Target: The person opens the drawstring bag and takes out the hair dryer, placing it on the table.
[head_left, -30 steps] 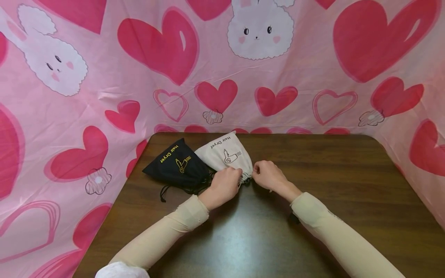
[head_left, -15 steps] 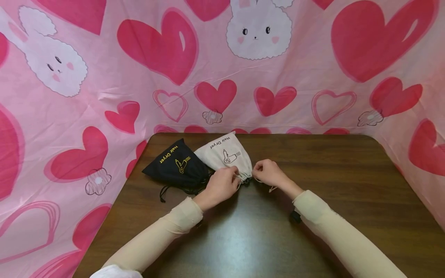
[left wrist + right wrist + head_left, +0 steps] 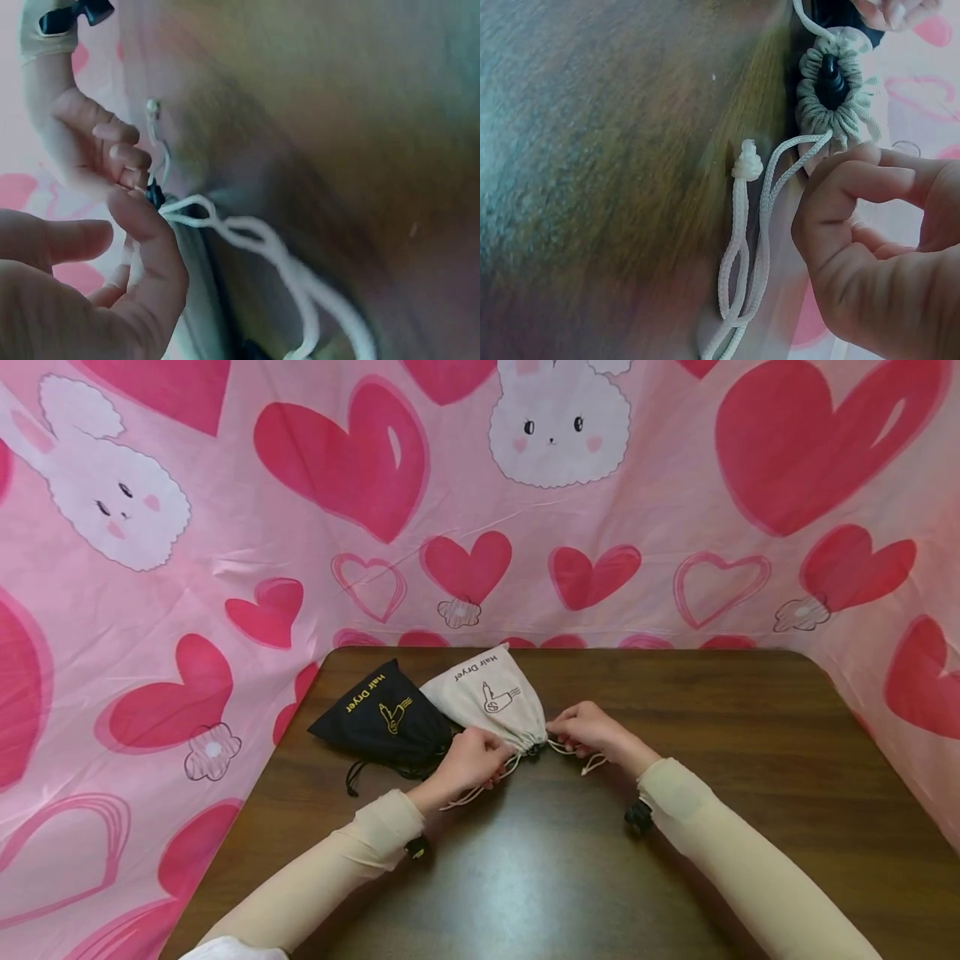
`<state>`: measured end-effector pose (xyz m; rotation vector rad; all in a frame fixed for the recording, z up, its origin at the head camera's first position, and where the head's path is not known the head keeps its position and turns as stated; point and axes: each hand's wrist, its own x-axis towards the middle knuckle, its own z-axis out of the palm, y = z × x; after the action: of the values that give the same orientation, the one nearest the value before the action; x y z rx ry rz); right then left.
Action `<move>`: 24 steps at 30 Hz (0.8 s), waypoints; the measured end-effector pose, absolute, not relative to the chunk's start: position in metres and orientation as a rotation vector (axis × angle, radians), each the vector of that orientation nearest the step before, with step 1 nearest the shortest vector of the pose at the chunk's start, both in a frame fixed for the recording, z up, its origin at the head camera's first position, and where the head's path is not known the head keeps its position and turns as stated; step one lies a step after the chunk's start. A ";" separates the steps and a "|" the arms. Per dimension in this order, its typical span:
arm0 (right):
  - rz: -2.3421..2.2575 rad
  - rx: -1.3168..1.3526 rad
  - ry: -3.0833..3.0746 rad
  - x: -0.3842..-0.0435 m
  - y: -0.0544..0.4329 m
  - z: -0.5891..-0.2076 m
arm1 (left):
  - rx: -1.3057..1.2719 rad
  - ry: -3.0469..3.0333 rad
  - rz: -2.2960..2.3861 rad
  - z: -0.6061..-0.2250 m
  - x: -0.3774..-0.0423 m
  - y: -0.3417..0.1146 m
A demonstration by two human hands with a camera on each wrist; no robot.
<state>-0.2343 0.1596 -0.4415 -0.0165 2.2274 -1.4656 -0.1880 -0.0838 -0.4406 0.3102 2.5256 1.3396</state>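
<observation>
A white drawstring bag printed "Hair Dryer" lies at the back of the table, its neck toward me. My left hand pinches the left side of its gathered mouth, thumb and fingers at the rim. From the right, my right hand pinches the other side of the mouth with thumb and forefinger. White cord trails loose from each side, with a knot on the right one. Inside the puckered opening, a black tip shows; the bag hides whatever else it contains.
A black drawstring bag with yellow "Hair Dryer" print lies to the left, overlapping the white one, its black cord on the wooden table. Pink heart-patterned cloth encloses the table's back and sides.
Both hands have shifted slightly, fingers loosening from the cords and settling at the bag's mouth. The white cords now trail out visibly on both sides. The bags stay in place.
</observation>
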 end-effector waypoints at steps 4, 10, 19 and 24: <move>-1.487 0.004 2.161 -0.234 0.160 -0.442 | 0.091 2.243 1.519 -0.443 -0.184 -0.083; -1.475 -0.009 2.154 -0.233 0.158 -0.439 | -0.114 1.980 1.657 -0.448 -0.182 -0.084; -1.493 -0.033 2.179 -0.233 0.154 -0.439 | -0.312 1.771 1.794 -0.450 -0.186 -0.080; -1.480 -0.029 2.186 -0.235 0.153 -0.439 | -0.361 1.733 1.843 -0.452 -0.188 -0.079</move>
<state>-0.2345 0.1526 -0.4388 -0.0292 2.1858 -1.4799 -0.1882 -0.0789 -0.4522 -0.3608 1.7325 1.8433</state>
